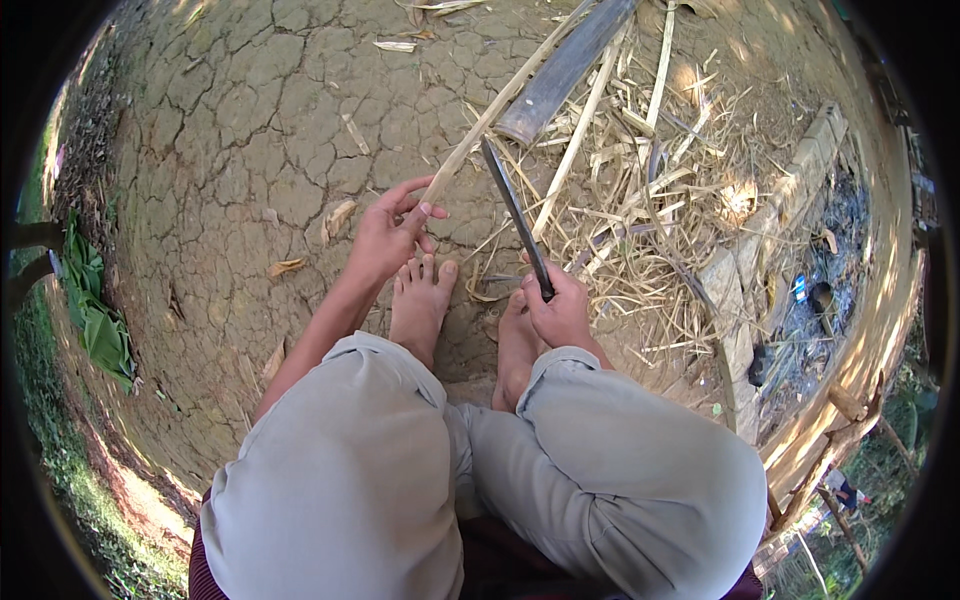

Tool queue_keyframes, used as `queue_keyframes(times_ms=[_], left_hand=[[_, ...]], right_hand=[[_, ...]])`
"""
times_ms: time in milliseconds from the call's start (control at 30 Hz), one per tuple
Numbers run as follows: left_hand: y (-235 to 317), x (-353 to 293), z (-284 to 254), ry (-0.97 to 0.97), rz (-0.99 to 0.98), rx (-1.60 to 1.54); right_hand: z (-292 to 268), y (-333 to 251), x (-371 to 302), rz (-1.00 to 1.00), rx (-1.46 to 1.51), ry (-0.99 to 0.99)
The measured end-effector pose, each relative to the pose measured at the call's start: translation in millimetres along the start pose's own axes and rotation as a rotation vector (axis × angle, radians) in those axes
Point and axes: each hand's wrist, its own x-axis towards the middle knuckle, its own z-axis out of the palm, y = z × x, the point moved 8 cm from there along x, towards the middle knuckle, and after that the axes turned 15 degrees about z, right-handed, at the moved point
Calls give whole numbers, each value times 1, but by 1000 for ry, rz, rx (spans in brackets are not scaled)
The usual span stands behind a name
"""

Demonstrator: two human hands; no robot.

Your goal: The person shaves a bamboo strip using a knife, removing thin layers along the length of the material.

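Note:
My left hand (pixel 397 225) pinches the near end of a long pale strip that looks like split bamboo (pixel 478 130); the strip slants away to the upper right. Closed around a dark handle, my right hand (pixel 562 308) holds a long-bladed knife (pixel 515 205) whose blade points up and to the left. The blade's tip comes close to the strip, and I cannot tell whether they touch. Beyond the tip lies a dark half-round piece of bamboo (pixel 565 75) on the ground. Both hands are just ahead of my bare feet.
Pale shavings and strips (pixel 640 190) litter the cracked earth (pixel 250 150) to the right. Past them runs a wooden plank (pixel 735 290) beside a bluish, ash-like patch with debris (pixel 830 270). Green leaves (pixel 95 310) lie at the far left. Branches (pixel 840 440) stand at the lower right.

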Motion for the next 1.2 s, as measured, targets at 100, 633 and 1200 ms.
queue_keyframes(times_ms=[100, 633, 1200], left_hand=[[-14, 4, -2, -7, -21, -16], [-43, -12, 0, -50, -221, -109], [-50, -52, 4, -2, -199, -62]], right_hand=[[0, -9, -2, -85, 25, 13], [8, 24, 4, 23, -18, -22], [-37, -1, 42, 215, 421, 121]])
